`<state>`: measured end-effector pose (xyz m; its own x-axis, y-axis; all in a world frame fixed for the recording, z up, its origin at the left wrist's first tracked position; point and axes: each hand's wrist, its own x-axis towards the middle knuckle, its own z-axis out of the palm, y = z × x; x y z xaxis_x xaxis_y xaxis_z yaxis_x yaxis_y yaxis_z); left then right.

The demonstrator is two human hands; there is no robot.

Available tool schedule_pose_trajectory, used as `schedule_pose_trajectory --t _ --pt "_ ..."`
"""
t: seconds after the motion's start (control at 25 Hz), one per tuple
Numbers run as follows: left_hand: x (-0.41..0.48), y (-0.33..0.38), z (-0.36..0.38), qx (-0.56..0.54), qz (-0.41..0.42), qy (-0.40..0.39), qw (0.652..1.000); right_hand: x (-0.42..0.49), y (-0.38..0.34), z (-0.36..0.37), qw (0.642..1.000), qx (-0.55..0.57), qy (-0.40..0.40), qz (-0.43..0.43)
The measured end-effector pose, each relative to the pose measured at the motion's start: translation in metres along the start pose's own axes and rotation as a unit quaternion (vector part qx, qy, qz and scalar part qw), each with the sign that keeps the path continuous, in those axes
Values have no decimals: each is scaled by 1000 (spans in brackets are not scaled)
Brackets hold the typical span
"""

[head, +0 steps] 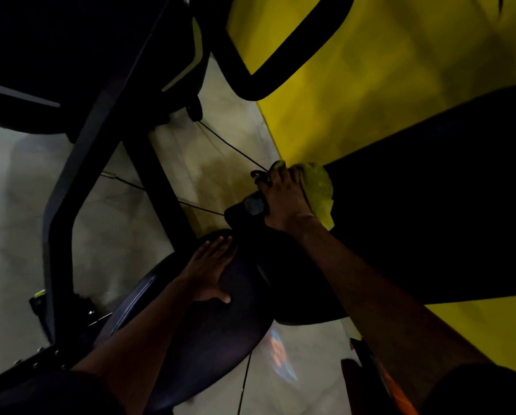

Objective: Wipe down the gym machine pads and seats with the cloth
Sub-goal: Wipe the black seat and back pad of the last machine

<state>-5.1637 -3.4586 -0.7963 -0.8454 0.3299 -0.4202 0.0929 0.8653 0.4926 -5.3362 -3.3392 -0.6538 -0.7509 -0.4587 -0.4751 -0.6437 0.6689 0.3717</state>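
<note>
Black steel tubing of the machine frame (62, 223) fills the 9 o'clock side, slanting over pale floor tiles (8, 187), with another dark pad (41, 55) blurred at 10 o'clock. At 6 o'clock lies the rounded dark seat (208, 333). The left hand (211, 271) rests flat on its far end, fingers straight and spread, holding nothing. A thin cable (229, 146) runs from 12 o'clock down toward the centre and ends just beside the right hand (286, 199). A black knob (253, 205) sits against that hand's left side, between the seat and the back pad (430, 205). The right hand's fingers curl over the yellow cloth (319, 187), pressing it on the back pad's narrow near end, just right of centre. The pad widens toward 3 o'clock, too dark to show detail. Behind it, from 1 to 3 o'clock, stands a yellow wall (385, 70), crossed at 12 o'clock by a curved black bar (280, 55). The hands are apart.
</note>
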Motion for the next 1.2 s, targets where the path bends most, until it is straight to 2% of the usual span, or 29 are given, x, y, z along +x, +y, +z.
schedule_pose_trajectory --t 0.12,0.28,0.36,0.48,0.6,0.76,1.0,1.2 --pt "-2 3 -3 -23 -5 17 1000 -1 2 5 999 28 -2 -46" --pt "-12 4 -3 -65 -36 66 995 -2 -2 2 998 16 18 -54" --pt "-21 3 1 -69 -56 101 991 13 -13 7 998 -9 -12 -68" --pt "-26 4 5 -72 -60 122 988 29 -40 25 980 -99 -71 -157" --pt "-23 2 5 -89 -59 113 988 35 -53 69 974 -103 -36 -199" --pt "-24 5 3 -70 -69 97 990 10 -47 67 966 -115 8 -232" --pt "-18 11 -4 -52 -95 59 992 -55 -16 92 972 -110 64 -198" --pt "-12 9 -1 -20 -105 41 993 -75 10 55 986 -21 163 3"
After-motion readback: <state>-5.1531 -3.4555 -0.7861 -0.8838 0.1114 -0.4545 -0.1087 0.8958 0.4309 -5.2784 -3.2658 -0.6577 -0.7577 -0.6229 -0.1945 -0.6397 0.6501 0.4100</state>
